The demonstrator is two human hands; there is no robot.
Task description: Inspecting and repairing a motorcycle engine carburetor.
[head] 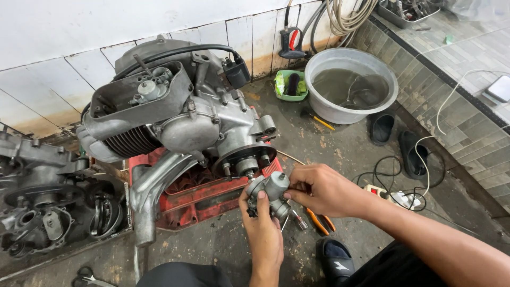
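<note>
The fingers [254, 204] of the left hand [263, 234] are curled shut around a small grey metal part [271, 192], thumb up against its side, while the right hand [321, 188] pinches the same part from the right with thumb and fingertips closed on its rounded end. The part sits just below the middle of the frame, held in the air between both hands, and it is close under the round hub [245, 158] of a large grey engine [175, 114]. That engine fills the left centre of the frame and rests on a red plastic crate [204, 199]. Just below the right hand, orange-handled pliers [319, 220] lie on the dirty concrete floor [329, 146]. A second, darker engine case [40, 196] lies at the far left edge. Toward the upper right stands a grey basin [325, 109] of murky water, with a small green tray [290, 85] beside it to the left. Two black sandals [396, 141] lie right of centre, near a white power strip [396, 196] with tangled cords. Another black sandal [336, 260] shows at the bottom, by the person's dark trouser legs.
</note>
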